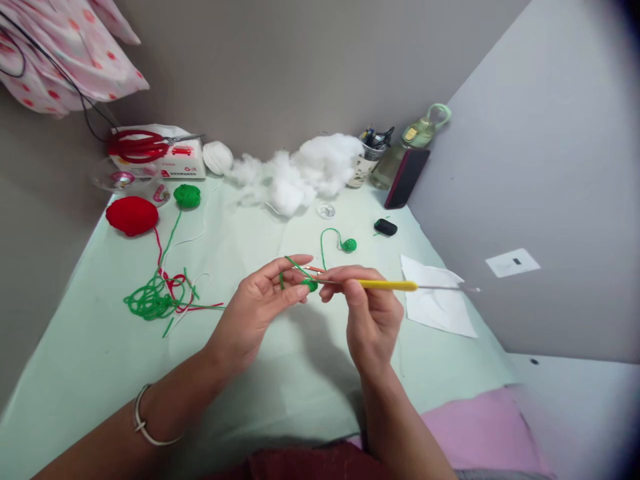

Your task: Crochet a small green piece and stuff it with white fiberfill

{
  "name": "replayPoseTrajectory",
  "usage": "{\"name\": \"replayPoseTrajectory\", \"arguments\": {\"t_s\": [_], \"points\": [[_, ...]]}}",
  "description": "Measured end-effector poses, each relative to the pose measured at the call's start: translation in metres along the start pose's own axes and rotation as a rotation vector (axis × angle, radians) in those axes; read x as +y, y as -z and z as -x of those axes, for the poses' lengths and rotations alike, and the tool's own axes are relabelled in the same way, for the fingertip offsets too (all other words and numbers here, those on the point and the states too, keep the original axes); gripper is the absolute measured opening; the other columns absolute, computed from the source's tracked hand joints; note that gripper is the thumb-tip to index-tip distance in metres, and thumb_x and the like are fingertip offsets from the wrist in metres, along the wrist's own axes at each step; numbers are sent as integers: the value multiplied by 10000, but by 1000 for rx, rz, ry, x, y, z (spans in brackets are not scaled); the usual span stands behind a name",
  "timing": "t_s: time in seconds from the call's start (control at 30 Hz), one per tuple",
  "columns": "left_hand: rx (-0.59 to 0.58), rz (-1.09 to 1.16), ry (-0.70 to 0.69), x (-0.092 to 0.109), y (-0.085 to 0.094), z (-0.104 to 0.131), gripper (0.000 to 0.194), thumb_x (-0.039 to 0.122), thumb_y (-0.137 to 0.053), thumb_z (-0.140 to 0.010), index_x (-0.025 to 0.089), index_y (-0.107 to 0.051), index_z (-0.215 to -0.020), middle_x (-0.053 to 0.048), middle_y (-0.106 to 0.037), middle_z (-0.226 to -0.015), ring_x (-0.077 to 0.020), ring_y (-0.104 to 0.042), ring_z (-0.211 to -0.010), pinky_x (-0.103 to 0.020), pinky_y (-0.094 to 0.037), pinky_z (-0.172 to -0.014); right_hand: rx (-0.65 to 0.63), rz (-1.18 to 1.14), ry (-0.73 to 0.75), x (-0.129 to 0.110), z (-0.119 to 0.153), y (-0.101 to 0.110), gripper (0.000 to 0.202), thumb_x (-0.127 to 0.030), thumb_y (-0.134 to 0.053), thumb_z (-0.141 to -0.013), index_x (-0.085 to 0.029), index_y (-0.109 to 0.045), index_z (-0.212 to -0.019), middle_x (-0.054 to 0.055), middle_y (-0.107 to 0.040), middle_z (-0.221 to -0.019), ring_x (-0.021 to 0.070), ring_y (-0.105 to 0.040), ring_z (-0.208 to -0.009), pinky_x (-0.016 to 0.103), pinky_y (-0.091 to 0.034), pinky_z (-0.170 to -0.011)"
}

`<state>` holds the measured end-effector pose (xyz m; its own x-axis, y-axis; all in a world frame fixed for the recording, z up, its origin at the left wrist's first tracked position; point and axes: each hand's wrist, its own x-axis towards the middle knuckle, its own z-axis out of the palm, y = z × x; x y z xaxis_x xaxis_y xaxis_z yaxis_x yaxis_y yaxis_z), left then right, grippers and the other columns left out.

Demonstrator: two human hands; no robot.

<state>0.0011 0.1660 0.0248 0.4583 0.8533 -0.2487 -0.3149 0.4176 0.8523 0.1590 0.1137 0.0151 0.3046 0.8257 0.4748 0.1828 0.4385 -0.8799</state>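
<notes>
Between thumb and fingers, my left hand point(263, 297) pinches a small green crochet piece point(311, 285), with green yarn point(296, 264) running over its forefinger. My right hand point(373, 307) is closed round a double-ended crochet hook with a yellow grip point(387, 285). One metal end of the hook points left and meets the green piece; the other sticks out to the right. Behind my hands lies a small green crocheted ball point(349, 245) with a curling yarn tail. An orange, thin object point(311, 269) shows behind my fingertips, its kind unclear.
Red yarn point(133, 215), a green yarn ball point(187, 196) and tangled strands point(150, 298) lie left. Red-handled scissors point(140, 145) rest on a tissue pack. White stuffing point(295, 173) is heaped at the back. A phone point(407, 178) leans by a bottle point(419, 132); white paper point(437, 300) lies right.
</notes>
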Motion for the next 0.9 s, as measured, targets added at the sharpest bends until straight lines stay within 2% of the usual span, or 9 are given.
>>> {"name": "replayPoseTrajectory", "arguments": {"t_s": [0.2, 0.33, 0.4, 0.5, 0.57, 0.63, 0.77, 0.83, 0.9], "points": [[97, -204, -128, -1, -1, 2, 316, 241, -854, -823, 245, -798, -1134, 12, -662, -874, -155, -603, -859, -276, -481, -843, -111, 341, 298, 3, 5, -2, 256, -105, -528, -1022, -258, -697, -1136, 47, -759, -951, 196, -729, -862, 387, -637, -780], [60, -65, -58, -3, -2, 4, 423, 264, -881, -809, 247, -763, -1215, 27, -651, -831, -130, -584, -801, -249, -475, -799, -108, 614, 511, 11, 12, -6, 359, -68, -601, -973, -296, -723, -1222, 71, -745, -1055, 213, -731, -952, 370, -637, -808], [-28, 93, 83, -3, -1, 3, 457, 294, -868, -831, 232, -749, -1267, 54, -582, -707, -95, -511, -670, -236, -473, -769, -82, 578, 476, 11, 12, -5, 366, -86, -619, -972, -329, -740, -1217, 59, -744, -1058, 220, -736, -983, 383, -637, -835], [-98, 229, 214, 0, 1, 1, 413, 289, -838, -864, 185, -770, -1257, 115, -377, -523, -66, -317, -531, -242, -486, -809, 1, 259, 225, 6, 6, -3, 252, -150, -568, -1017, -286, -764, -1102, 45, -743, -951, 188, -724, -824, 367, -627, -730], [-95, 222, 187, 3, 2, 0, 394, 266, -830, -870, 194, -778, -1254, 126, -337, -493, -65, -274, -517, -248, -487, -829, 31, 36, 50, 2, 0, -2, 212, -215, -554, -1039, -245, -762, -1006, 38, -731, -885, 156, -669, -688, 342, -595, -639], [-76, 165, 126, 4, 1, 0, 397, 253, -844, -851, 217, -786, -1242, 108, -418, -530, -66, -290, -526, -225, -462, -742, 9, -62, -36, 0, -4, -2, 190, -258, -589, -1030, -229, -765, -966, 42, -741, -894, 147, -649, -672, 329, -579, -612], [9, 71, 26, 0, -5, 3, 436, 254, -884, -799, 233, -786, -1223, 56, -604, -739, -65, -373, -573, -213, -366, -584, -22, 79, 63, 1, 1, -9, 201, -171, -598, -1017, -256, -779, -1034, 41, -771, -946, 158, -684, -746, 319, -593, -630], [17, 83, 45, -2, -7, 4, 437, 268, -875, -813, 232, -775, -1237, 66, -587, -685, -68, -390, -565, -213, -384, -604, -17, 259, 206, 3, 6, -11, 258, -105, -617, -990, -275, -778, -1099, 48, -761, -989, 179, -718, -839, 333, -612, -686], [-35, 137, 115, -4, -7, 3, 380, 297, -849, -844, 204, -786, -1207, 88, -488, -550, -73, -365, -532, -218, -431, -658, -17, 388, 323, 5, 9, -10, 310, -70, -653, -954, -285, -778, -1139, 59, -743, -1035, 206, -735, -946, 347, -625, -745]]}}
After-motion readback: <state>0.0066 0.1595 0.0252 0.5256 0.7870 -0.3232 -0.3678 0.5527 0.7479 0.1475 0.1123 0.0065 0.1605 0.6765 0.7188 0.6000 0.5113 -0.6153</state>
